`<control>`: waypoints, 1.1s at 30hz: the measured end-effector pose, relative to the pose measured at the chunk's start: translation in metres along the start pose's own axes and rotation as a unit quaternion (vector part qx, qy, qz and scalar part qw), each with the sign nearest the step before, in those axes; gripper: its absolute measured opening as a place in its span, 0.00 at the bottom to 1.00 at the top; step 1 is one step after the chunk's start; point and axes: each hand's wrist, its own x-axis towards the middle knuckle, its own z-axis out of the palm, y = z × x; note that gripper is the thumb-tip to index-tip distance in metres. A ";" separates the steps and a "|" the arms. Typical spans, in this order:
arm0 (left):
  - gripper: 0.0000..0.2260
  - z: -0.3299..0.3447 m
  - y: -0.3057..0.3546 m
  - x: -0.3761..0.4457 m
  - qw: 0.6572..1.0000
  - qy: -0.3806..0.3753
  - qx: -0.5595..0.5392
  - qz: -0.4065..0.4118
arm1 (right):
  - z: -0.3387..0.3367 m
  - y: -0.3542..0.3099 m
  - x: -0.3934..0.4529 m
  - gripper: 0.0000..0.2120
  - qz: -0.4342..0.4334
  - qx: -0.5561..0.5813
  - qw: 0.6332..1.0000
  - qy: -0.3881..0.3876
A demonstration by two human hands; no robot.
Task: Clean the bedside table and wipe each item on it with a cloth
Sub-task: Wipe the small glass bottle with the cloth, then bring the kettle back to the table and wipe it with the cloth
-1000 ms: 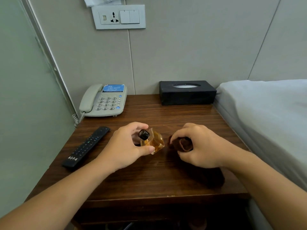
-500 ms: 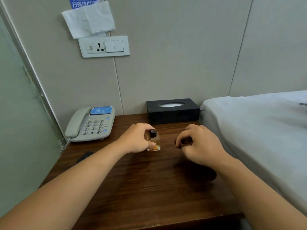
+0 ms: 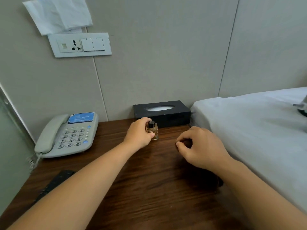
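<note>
A wooden surface (image 3: 132, 188) by a bed (image 3: 257, 130) carries a phone (image 3: 66, 136), remote (image 3: 54, 183) and tissue box (image 3: 162, 112). The left hand (image 3: 138, 134) grips an upright bottle (image 3: 152, 131) standing before the box. The right hand (image 3: 201, 146) clutches a brown cloth (image 3: 186, 143) nearby.

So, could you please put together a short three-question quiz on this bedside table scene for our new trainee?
1. True or false: the small amber bottle stands upright on the wooden table, gripped by the left hand.
2. What does the right hand hold? A) the remote B) a dark brown cloth C) the phone handset
3. Fill in: just behind the bottle, against the wall, sits the black ____ box.

Key
1. True.
2. B: the cloth is bunched in the curled fingers; the remote lies untouched near the left forearm, and the handset rests on the telephone.
3. Tissue.
</note>
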 end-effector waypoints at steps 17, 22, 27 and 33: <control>0.24 -0.020 0.124 -0.060 0.979 -0.003 -0.090 0.183 | -0.086 0.001 -0.049 0.12 0.162 0.033 0.979 0.118; 0.23 -0.015 0.199 -0.074 0.959 -0.054 -0.117 0.254 | -0.157 0.022 -0.096 0.08 0.204 -0.010 0.971 0.127; 0.21 0.006 0.267 -0.080 0.939 -0.099 -0.134 0.300 | -0.222 0.067 -0.140 0.13 0.269 -0.038 0.951 0.145; 0.22 0.032 0.331 -0.072 0.925 -0.128 -0.116 0.339 | -0.275 0.150 -0.166 0.22 0.351 -0.011 0.916 0.194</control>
